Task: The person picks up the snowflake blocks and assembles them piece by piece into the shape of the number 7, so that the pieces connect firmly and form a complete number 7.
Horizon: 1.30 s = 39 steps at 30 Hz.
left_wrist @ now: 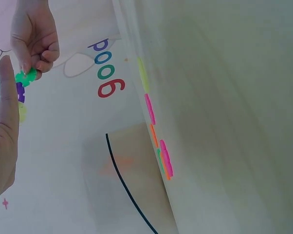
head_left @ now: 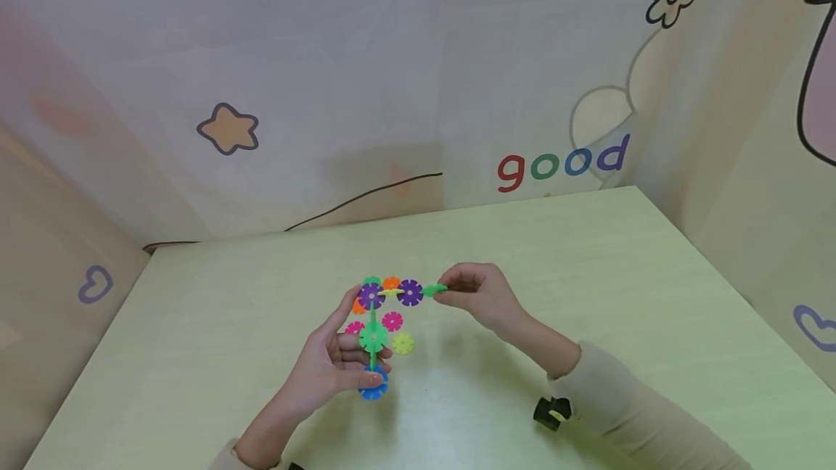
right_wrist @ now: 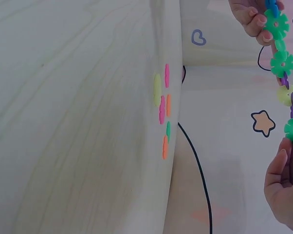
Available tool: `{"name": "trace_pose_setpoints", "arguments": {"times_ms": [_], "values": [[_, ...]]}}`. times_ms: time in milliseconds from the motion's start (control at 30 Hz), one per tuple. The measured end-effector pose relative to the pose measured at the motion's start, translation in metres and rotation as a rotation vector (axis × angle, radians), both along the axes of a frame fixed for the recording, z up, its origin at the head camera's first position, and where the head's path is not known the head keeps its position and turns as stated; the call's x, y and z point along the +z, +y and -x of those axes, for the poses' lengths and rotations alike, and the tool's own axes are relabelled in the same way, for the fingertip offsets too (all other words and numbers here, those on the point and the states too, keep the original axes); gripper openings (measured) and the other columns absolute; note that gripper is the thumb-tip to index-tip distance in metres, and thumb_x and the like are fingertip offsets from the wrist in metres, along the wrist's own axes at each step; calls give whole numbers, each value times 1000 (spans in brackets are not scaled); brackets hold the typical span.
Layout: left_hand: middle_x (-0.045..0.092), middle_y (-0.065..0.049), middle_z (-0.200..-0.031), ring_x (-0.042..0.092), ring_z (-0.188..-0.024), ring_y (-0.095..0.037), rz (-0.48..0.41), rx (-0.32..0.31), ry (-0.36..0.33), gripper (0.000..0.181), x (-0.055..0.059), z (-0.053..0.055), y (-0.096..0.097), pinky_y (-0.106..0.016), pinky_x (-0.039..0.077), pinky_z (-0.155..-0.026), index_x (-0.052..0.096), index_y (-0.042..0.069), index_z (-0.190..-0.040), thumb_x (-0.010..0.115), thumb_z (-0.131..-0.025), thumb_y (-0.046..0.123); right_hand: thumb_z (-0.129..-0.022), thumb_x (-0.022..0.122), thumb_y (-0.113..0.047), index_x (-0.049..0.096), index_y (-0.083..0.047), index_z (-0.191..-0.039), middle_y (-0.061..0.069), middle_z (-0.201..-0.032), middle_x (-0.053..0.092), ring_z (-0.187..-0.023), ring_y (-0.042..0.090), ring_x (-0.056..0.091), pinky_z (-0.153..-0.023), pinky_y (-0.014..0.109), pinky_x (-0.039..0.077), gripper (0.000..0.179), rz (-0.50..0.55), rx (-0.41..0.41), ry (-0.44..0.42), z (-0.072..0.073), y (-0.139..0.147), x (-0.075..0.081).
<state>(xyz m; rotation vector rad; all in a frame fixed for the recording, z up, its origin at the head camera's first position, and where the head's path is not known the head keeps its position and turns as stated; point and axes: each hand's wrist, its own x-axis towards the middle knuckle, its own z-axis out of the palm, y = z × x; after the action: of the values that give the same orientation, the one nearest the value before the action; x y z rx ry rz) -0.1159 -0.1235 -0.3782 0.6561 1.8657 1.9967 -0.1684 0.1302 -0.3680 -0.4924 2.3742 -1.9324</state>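
A bent chain of notched plastic discs hangs between my hands above the table. My left hand [head_left: 321, 363] holds its lower part, with the thumb over the blue disc [head_left: 373, 393] and the index finger stretched up toward a purple disc [head_left: 369, 297]. Between those two, a green disc [head_left: 374, 337] faces up, with edge-on green discs joined above and below it. From the corner the chain runs right through a yellow disc [head_left: 391, 293] and another purple disc [head_left: 411, 293]. Thumb and fingers of my right hand [head_left: 482, 299] pinch the green end disc [right_wrist: 291, 130], seen beside that purple disc.
Loose discs lie on the table [head_left: 653, 296] beneath the chain, among them a pink disc [head_left: 392, 321], a yellow-green disc [head_left: 403, 344] and an orange disc [head_left: 392, 283]. A black object [head_left: 550, 412] is by the right sleeve. A printed backdrop [head_left: 392, 78] stands behind the table.
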Motion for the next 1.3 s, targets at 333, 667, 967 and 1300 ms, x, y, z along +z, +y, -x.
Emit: {"name": "trace_pose_setpoints", "arguments": {"times_ms": [333,667,967,1300], "values": [[63,-19,-104,66,-81,-30,20,10,-62,107,2,-1,2,-39,53,-73,5,22,-147,72,-70,-9,-79,69,-3,67,2,-88,8,-83,65,-73,19,60,-69,26,52,10,-8,-5,10,-3,-3,0],[50,-22,-115,66,-74,-32,39,130,-87,70,0,0,10,-41,54,-69,16,16,-139,61,-87,6,-79,69,-1,67,1,-86,7,-81,66,-71,19,60,-68,27,53,8,19,14,27,-5,-6,-6],[58,-27,-104,66,-69,-30,63,190,-86,66,1,4,12,-43,54,-62,24,13,-138,62,-85,2,-79,69,-2,67,3,-86,11,-81,66,-73,25,61,-67,26,52,9,17,40,36,-9,-9,-7],[55,-19,-93,62,-66,-14,55,6,61,57,-2,6,8,-29,54,-55,26,-7,-135,57,-87,-1,-79,68,0,68,4,-84,12,-80,66,-72,26,62,-66,26,53,6,-3,72,85,-10,-6,-6]]}}
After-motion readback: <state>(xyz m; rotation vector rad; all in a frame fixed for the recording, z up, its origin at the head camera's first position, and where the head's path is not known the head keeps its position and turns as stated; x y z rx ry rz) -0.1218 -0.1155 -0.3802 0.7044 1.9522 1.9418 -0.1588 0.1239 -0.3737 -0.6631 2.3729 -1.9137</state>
